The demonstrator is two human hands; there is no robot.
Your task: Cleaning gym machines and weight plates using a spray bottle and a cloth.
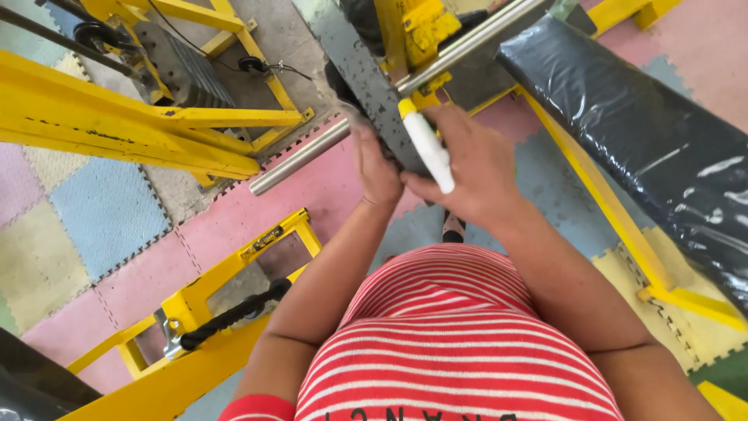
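My right hand (475, 168) grips a white tube with a yellow cap (427, 144), held upright against a grey metal weight plate (366, 82). My left hand (375, 168) presses on the left edge of that plate, fingers curled around it. The plate hangs on a steel bar (308, 152) that runs through a yellow machine part (417, 27). Below the hands is my red and white striped shirt.
A yellow steel frame (117, 129) stretches across the upper left. A black padded bench wrapped in plastic (647, 132) lies at the right. Another yellow frame with a black grip (234, 312) sits low at left. Coloured foam floor tiles (109, 210) cover the ground.
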